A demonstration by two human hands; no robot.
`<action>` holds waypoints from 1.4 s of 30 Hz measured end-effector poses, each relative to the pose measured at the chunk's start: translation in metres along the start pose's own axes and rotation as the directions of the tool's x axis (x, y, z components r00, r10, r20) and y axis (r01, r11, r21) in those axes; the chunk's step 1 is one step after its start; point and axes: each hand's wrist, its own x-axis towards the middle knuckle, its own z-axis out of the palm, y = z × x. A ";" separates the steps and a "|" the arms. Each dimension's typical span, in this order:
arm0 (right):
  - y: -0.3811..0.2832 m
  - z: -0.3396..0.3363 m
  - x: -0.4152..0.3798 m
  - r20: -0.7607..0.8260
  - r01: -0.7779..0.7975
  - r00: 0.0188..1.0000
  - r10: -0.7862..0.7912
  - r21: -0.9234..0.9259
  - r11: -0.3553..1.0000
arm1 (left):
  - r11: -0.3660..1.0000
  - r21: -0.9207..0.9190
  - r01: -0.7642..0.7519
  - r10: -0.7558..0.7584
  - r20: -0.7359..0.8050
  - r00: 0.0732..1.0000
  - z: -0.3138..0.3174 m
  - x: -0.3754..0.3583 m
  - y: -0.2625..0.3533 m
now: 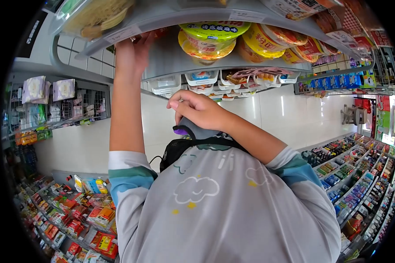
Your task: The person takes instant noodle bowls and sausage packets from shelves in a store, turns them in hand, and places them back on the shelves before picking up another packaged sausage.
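Observation:
My left hand [138,50] reaches up to the shelf at the top left, its fingers partly hidden behind the shelf edge, close to a patch of red packaging [160,32]. Right of it, a green-lidded instant noodle bowl [215,30] rests on top of a yellow noodle bowl [206,49]. Further along the same shelf are more yellow and red noodle bowls [265,41]. My right hand [195,107] is loosely bent in front of my waist, fingers a little apart, nothing seen in them. Just below it is grey fabric with a purple and black edge [186,130].
Above, the upper shelf edge [175,15] carries price labels. White bins [202,78] with packets sit lower down. A wire rack [74,103] stands left, with snack displays [79,219] and a sloped goods shelf [355,184] behind me. Pale tiled floor [276,109] lies between.

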 end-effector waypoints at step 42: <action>-0.034 -0.060 -0.080 -0.569 0.280 0.822 0.023 0.440 0.853 | 0.626 0.778 -0.051 -0.476 0.433 0.766 0.070 -0.218 -0.078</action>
